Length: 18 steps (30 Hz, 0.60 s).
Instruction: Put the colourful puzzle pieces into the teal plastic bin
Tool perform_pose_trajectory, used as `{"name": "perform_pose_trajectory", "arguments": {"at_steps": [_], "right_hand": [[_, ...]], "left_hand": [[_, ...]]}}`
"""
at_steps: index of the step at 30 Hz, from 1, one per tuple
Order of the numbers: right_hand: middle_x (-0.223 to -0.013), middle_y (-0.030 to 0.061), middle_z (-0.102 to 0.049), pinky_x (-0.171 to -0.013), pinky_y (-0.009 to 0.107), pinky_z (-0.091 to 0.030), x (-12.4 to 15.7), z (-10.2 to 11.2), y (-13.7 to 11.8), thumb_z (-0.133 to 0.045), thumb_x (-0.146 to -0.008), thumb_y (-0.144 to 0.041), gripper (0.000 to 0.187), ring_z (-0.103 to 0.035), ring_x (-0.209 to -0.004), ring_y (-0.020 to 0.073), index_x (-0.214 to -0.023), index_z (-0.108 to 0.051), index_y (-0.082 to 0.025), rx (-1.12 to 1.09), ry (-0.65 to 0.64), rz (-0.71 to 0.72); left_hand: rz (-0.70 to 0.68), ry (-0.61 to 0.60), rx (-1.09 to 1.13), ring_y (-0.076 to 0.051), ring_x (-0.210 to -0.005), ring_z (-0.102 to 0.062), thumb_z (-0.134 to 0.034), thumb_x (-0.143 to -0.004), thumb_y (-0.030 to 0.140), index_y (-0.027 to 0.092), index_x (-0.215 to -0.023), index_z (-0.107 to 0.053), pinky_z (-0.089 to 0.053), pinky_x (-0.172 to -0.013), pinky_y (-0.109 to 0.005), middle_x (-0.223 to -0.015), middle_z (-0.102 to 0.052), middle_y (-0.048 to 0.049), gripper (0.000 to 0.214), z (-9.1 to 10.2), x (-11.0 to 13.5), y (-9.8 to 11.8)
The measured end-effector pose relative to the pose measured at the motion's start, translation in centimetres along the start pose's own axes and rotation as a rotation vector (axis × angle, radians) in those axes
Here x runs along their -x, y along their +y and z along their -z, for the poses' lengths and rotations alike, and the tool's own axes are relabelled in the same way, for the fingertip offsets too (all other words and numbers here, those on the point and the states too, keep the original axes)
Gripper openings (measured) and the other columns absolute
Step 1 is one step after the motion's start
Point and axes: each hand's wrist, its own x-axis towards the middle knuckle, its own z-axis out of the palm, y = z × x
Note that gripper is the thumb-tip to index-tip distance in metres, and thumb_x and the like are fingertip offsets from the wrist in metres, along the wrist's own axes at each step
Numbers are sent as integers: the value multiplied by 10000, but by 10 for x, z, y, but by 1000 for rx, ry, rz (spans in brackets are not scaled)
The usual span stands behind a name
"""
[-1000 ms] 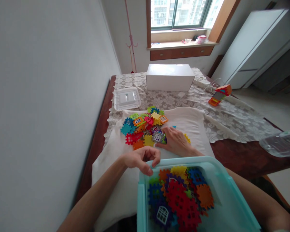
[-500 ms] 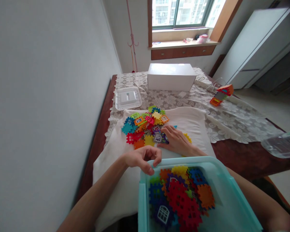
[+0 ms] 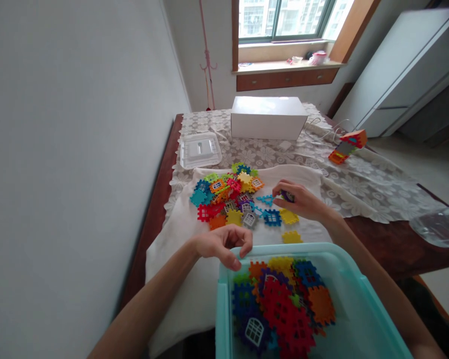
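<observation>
A teal plastic bin stands close in front of me, with several interlocking building tiles in red, orange, yellow and blue inside. At its far left corner, my left hand is curled over the rim. My right hand is closed on a purple building tile, partly hidden by the fingers, above the white cloth. Beside that hand lie a blue window tile and a yellow tile. A mixed pile of tiles spreads out to their left.
A white cloth covers the near table over a lace tablecloth. Farther back are a clear plastic lid and a white box. An assembled tile model stands at right, near a transparent container.
My right hand has moved right, away from the pile, with a purple tile in its fingers. Blue tiles it covered now show. My left hand stays at the bin's rim.
</observation>
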Motion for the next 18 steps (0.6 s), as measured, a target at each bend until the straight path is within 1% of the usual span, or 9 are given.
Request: {"name": "perform_pose_trajectory", "arguments": {"at_steps": [2,4,5,7,10,12,15,18], "right_hand": [[-1012,48,-700,-801,326,-481,4,7,4,-632,-1017,-404,187,-649,-847,200,-1003,-702,-231,75,-71,-45],[-1034,44,-704,-786,331,-482,10,7,9,-658,-999,-418,194,-656,-831,203,-1068,-711,-244,135,-185,-89],[-1060,42,-703,-782,334,-487,14,6,11,-688,-980,-434,226,-661,-833,207,-1118,-710,-256,156,-237,-110],[-1116,41,-689,-780,341,-504,22,3,15,-771,-914,-471,353,-669,-845,215,-1203,-693,-283,170,-308,-147],[-1152,42,-657,-815,359,-532,31,0,21,-861,-804,-455,497,-678,-888,231,-1235,-669,-302,175,-328,-204],[-1169,49,-641,-839,367,-541,33,0,24,-864,-779,-422,480,-683,-916,240,-1197,-666,-292,174,-316,-241],[-1182,76,-650,-847,376,-537,29,3,28,-819,-824,-450,400,-677,-941,254,-1137,-663,-255,164,-310,-260],[-1103,82,-691,-840,380,-520,21,9,26,-748,-905,-530,369,-664,-941,260,-1084,-647,-223,109,-326,-234]], "left_hand": [[0,-1,0,-57,-479,-404,-1006,-644,390,183,-768,-584,-286,-438,-196,-596,-547,58,486,0,0,0],[0,-3,-3,-57,-481,-406,-1004,-649,386,183,-771,-586,-289,-439,-196,-598,-547,57,480,0,0,0],[-2,-5,-5,-57,-481,-405,-1004,-649,385,183,-771,-587,-289,-439,-195,-598,-547,57,479,0,0,0],[-4,-6,-6,-55,-475,-397,-1004,-650,392,184,-769,-586,-282,-433,-194,-594,-543,58,482,-1,0,0],[5,2,-9,-54,-470,-385,-1007,-642,410,185,-761,-581,-277,-427,-192,-585,-535,61,496,-1,0,0],[14,9,-8,-54,-473,-390,-1011,-633,415,183,-758,-581,-284,-430,-192,-585,-535,62,504,-1,0,0],[17,0,6,-49,-462,-394,-1012,-634,397,180,-764,-583,-281,-422,-187,-581,-540,62,499,0,0,1],[9,-15,21,-44,-443,-390,-1008,-646,367,178,-769,-587,-269,-408,-183,-573,-540,64,477,0,-1,0]]}}
